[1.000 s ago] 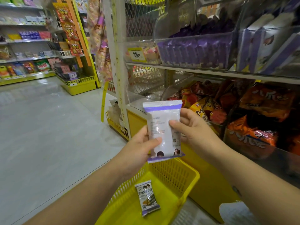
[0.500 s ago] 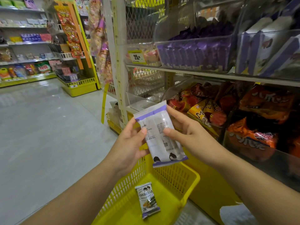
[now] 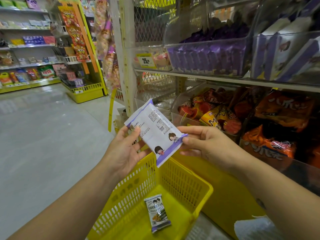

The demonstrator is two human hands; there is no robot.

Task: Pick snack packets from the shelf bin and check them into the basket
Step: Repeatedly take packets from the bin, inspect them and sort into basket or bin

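And here we are with the white-and-purple packet [image 3: 155,129] held up between both hands, just above the yellow basket [image 3: 199,186] and clear of it. Our left hand [image 3: 124,149] grips the upper end, one fingertip pressed on the printed face and the rest tucked behind, so that side is clamped. Our right hand [image 3: 207,144] pinches the purple sealed edge at the lower end. Two grips at opposite ends pull the wrapper flat and tilt its back panel up toward us. That, we reckon, is the point: the small print and the table of figures face us, so this looks like the checking step. Down in the basket a smaller packet [image 3: 158,213] lies flat on the bottom, face up, well below the one in hand. The clear bin of purple packets [image 3: 207,56] sits on the upper shelf, and the bin of red and orange snacks [image 3: 207,111] is just behind our right hand. We'd judge the drop is close, since the packet hangs over the basket's far side and only needs lowering or letting go. One worry: a slick wrapper held by its edges could twist out sideways
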